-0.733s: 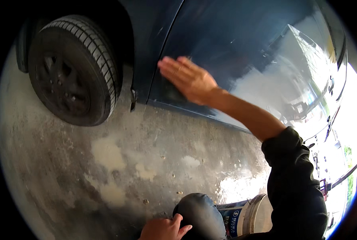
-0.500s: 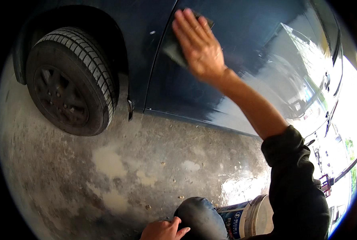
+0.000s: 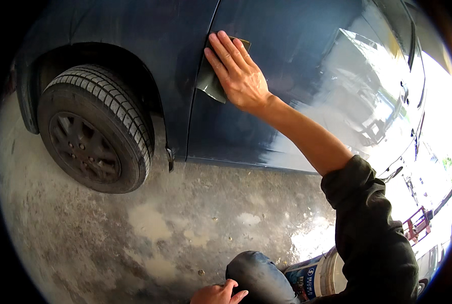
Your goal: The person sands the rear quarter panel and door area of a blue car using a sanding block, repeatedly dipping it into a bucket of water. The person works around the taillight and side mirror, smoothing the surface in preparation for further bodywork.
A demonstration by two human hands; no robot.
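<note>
My right hand [image 3: 242, 83] lies flat, fingers stretched out, pressing a dark grey-green sheet of sandpaper [image 3: 210, 85] against a dark blue car door [image 3: 292, 71]. Parts of the sheet show beyond the fingertips and below the palm's left side; the rest is hidden under the hand. The sheet is close to the upright seam between the door and the front panel. At the lower edge my left hand [image 3: 217, 294] rests against my bent knee [image 3: 259, 276], holding nothing, thumb and forefinger apart. Its other fingers are partly out of sight.
A car wheel [image 3: 94, 131] with a black tyre stands to the left under the arch. Beside my knee, a pail [image 3: 312, 276] with a blue label lies or stands tilted on the stained, wet concrete floor [image 3: 195, 202]. The door's right part is pale and glossy with reflections.
My right hand and the sandpaper have shifted a little left on the door, toward the seam. The view has tilted, so the car sits lower. My left hand stays by the knee.
</note>
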